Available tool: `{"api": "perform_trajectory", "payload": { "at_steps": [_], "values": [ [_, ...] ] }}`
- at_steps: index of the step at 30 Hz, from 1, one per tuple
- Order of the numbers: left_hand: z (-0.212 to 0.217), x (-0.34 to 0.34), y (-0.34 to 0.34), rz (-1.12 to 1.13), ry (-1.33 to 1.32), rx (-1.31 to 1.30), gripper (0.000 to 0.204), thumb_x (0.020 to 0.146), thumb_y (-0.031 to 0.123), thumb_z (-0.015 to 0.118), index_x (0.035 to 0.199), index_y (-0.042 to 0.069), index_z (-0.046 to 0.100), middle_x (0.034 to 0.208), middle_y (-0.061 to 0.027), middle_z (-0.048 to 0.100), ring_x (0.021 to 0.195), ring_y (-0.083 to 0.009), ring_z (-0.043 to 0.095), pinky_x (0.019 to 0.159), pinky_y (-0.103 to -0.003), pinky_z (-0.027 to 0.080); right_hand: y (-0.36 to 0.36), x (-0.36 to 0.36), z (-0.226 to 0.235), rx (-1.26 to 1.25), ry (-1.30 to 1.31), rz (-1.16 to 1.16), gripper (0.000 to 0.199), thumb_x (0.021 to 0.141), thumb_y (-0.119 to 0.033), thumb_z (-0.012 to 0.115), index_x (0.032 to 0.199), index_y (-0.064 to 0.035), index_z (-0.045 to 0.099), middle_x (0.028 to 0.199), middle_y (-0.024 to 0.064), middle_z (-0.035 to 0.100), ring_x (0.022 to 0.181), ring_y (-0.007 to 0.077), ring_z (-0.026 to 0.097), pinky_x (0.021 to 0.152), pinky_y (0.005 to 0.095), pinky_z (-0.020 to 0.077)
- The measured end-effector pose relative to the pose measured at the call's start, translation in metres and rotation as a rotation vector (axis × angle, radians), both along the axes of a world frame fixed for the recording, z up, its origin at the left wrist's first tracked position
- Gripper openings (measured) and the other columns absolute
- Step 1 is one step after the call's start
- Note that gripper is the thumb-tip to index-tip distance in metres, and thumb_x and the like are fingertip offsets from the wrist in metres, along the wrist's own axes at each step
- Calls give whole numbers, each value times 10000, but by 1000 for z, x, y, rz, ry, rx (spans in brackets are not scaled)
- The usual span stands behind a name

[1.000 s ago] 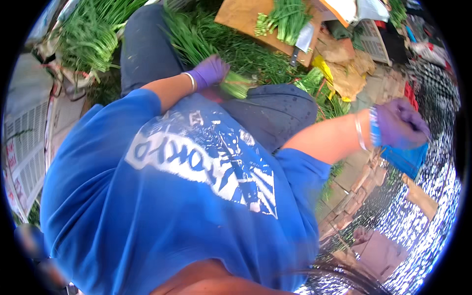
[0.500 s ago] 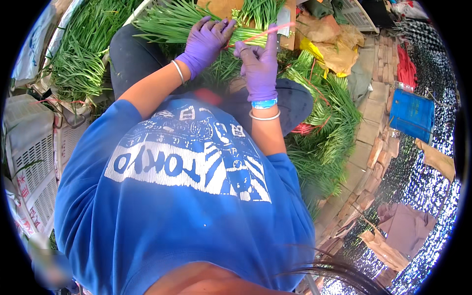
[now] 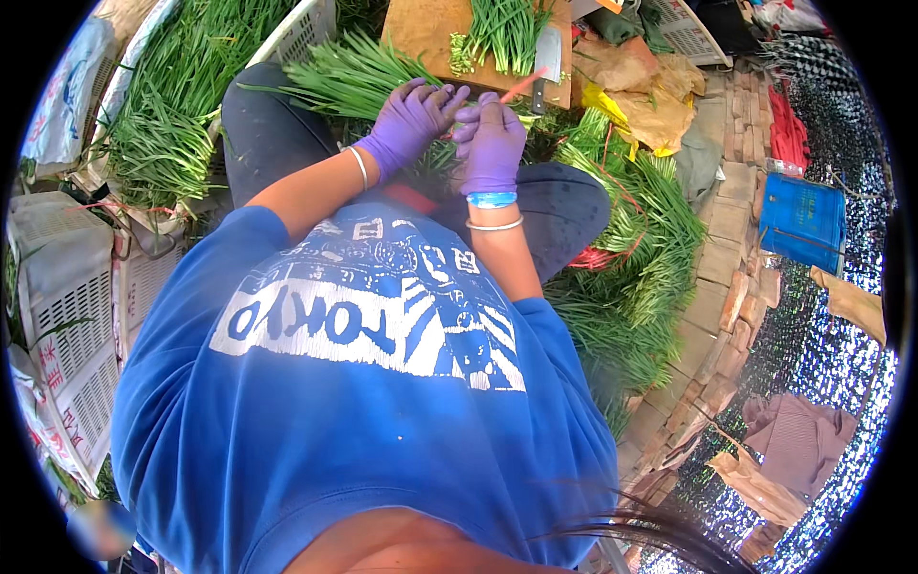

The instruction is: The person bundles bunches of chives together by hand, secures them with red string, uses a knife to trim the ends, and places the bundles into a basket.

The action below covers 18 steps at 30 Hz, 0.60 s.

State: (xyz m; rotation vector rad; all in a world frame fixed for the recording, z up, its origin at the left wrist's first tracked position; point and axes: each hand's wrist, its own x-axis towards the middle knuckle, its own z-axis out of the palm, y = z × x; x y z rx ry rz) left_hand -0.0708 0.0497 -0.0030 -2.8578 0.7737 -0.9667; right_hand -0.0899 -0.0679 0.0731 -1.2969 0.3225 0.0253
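In purple gloves, both my hands are close together at the top middle, over my lap. My left hand (image 3: 409, 126) is closed around a bunch of long green garlic chives (image 3: 349, 78), whose leaves fan out to the left. My right hand (image 3: 493, 143) has its fingers curled on a pinkish-red tie strip (image 3: 524, 84), one end of which sticks out up to the right. The part of the strip between my hands is mostly hidden. Just beyond, a wooden cutting board (image 3: 411, 27) bears more chives (image 3: 503, 36) and a knife (image 3: 548, 50), its dark handle toward me.
Loose chives (image 3: 182, 86) heap up at the left beside white plastic crates (image 3: 72, 306). Several chive bunches with red ties (image 3: 645, 258) lie to my right. Beyond them run a brick edge (image 3: 712, 249), brown paper (image 3: 660, 91) and a blue container (image 3: 803, 222).
Both hands have come down toward me, off the board's edge, and the chive bunch with them. My right hand's raised index finger has curled in. More of the board and knife shows.
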Motion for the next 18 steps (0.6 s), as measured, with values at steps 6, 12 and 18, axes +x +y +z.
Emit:
{"api": "perform_trajectory", "payload": {
  "at_steps": [6,12,18],
  "values": [
    [57,20,38,-385,-289,107,496,693,176,585,1167,289,495,1123,79,527,947,-101,482,897,-313,380,-79,20,59,-136,-327,-45,447,828,-324,532,1197,-91,432,1106,64,521,960,133,502,800,350,422],
    [96,31,27,-911,-550,315,560,686,113,582,1204,273,439,1151,68,481,1127,-148,410,981,-300,333,-46,27,8,454,-32,410,434,723,-147,676,1107,-40,506,989,36,584,854,129,550,758,280,450],
    [56,15,48,-192,615,-1275,819,700,110,672,1350,166,177,1323,-79,316,1176,-215,366,959,-360,337,-41,37,-1,80,-328,-51,434,687,-87,710,1075,-8,532,967,55,601,845,146,570,779,271,451]
  ]
}}
